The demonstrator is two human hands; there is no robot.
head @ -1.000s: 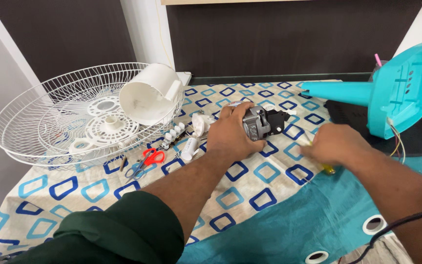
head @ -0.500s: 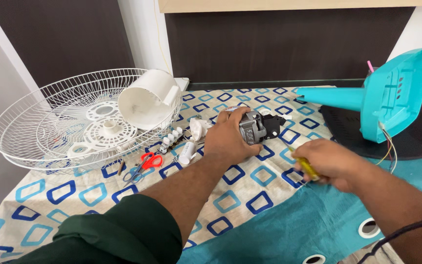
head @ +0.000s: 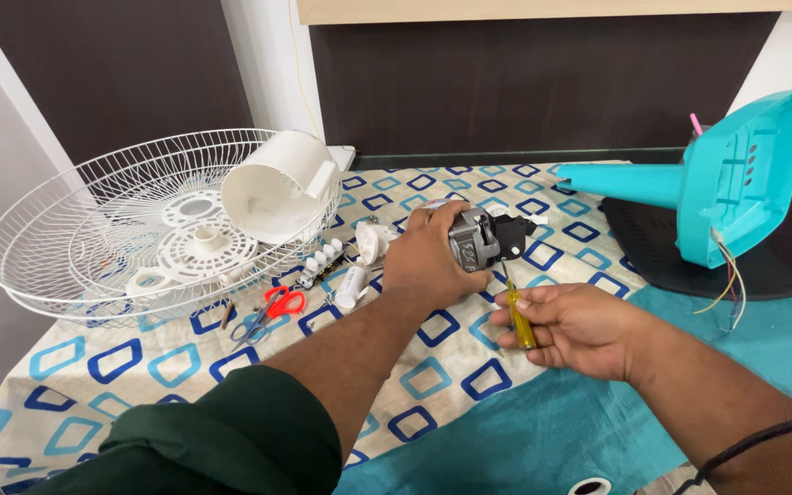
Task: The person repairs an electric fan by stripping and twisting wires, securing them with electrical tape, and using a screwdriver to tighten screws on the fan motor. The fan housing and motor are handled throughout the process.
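The yellow-handled screwdriver (head: 517, 316), previously low at the right hand (head: 572, 328), has been raised — its tip now brought beneath the fan motor (head: 478, 240), which is clasped by the left hand (head: 433, 258) beside the white fan grille (head: 139, 229) — fingers closed on both.

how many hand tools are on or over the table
2: a yellow-handled screwdriver held in the right hand, and red-handled scissors lying on the patterned cloth beside the white fan grille. Others may be hidden.
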